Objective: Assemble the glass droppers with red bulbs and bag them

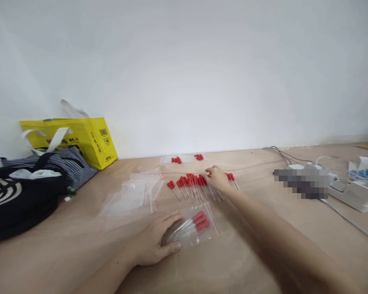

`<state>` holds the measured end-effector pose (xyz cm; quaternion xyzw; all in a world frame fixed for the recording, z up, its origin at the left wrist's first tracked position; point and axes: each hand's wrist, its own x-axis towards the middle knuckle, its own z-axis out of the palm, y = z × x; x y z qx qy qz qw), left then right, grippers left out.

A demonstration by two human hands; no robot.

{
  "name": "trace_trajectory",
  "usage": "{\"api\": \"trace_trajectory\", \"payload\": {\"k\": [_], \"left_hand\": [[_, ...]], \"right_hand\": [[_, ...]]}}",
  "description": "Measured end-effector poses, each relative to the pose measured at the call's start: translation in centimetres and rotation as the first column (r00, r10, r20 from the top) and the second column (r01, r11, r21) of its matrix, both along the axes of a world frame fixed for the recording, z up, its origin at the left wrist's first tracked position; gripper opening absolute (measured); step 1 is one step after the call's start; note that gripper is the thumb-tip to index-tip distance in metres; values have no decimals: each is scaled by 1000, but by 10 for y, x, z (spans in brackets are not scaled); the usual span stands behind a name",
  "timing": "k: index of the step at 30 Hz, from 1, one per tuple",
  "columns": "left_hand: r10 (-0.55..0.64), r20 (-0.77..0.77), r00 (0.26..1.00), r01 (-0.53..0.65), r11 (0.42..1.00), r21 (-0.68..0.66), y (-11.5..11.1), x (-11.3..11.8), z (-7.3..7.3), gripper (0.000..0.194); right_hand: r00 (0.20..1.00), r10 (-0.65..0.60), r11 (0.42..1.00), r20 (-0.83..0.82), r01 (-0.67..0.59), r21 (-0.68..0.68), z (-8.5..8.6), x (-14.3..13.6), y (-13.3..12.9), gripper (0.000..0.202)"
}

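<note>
My left hand (156, 239) lies on the table at one end of a clear zip bag (187, 241), its thumb and fingers spread and touching the bag's edges. Inside that bag are several glass droppers (200, 220) with red rubber bulbs. Farther forward, my right hand (217, 177) reaches over a row of loose red-bulbed droppers (190, 181). Its fingers are closed in a pinch at a red bulb near the row's right part; the hand hides some of the droppers behind it.
A pile of flat clear zip bags (129, 196) lies left of the droppers. Small red bulbs (176, 160) rest on clear bags near the wall. At left stand a yellow bag (101, 143) and a black bag (24, 208); at right, a power strip (355, 194) with cables.
</note>
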<state>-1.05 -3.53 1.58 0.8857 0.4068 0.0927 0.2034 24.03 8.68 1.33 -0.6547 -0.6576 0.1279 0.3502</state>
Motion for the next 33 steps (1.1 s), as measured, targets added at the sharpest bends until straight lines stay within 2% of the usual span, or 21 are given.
{"api": "trace_trajectory", "payload": {"k": [5, 10, 13, 16, 17, 20, 24, 27, 30, 33], "left_hand": [[-3, 8, 1000, 3, 1000, -12, 2, -5, -8, 58], [-20, 16, 1000, 20, 1000, -6, 3, -6, -9, 58], [-14, 15, 1000, 14, 1000, -11, 3, -6, -11, 60], [-15, 25, 1000, 16, 1000, -6, 3, -5, -10, 59], [-16, 28, 999, 16, 1000, -3, 3, -4, -9, 59], [-1, 13, 1000, 1, 1000, -15, 1, -2, -4, 57], [26, 34, 999, -26, 1000, -4, -2, 1, 0, 55], [27, 39, 999, -28, 999, 22, -3, 2, 0, 55], [24, 3, 1000, -24, 1000, 20, -3, 3, -1, 56], [26, -19, 999, -26, 1000, 17, -2, 3, -3, 57]], "right_hand": [[996, -86, 996, -22, 86, -23, -9, -17, 13, 14], [984, -80, 997, -159, 81, -1, -3, -8, 14, 13], [959, -45, 998, -279, 58, 37, 5, 10, 2, 20], [919, -10, 997, -393, 40, 67, 6, 31, -26, 28], [899, 3, 997, -439, 34, 76, 3, 36, -37, 30], [711, 46, 998, -702, 1, 67, -10, 42, -68, 37], [556, 21, 999, -831, -37, 0, -29, 33, -93, 43], [455, 25, 993, -890, -115, -31, -35, 23, -106, 43], [415, 79, 964, -906, -263, -37, -35, 16, -117, 40], [472, 207, 908, -857, -418, -11, -33, 13, -123, 35]]}}
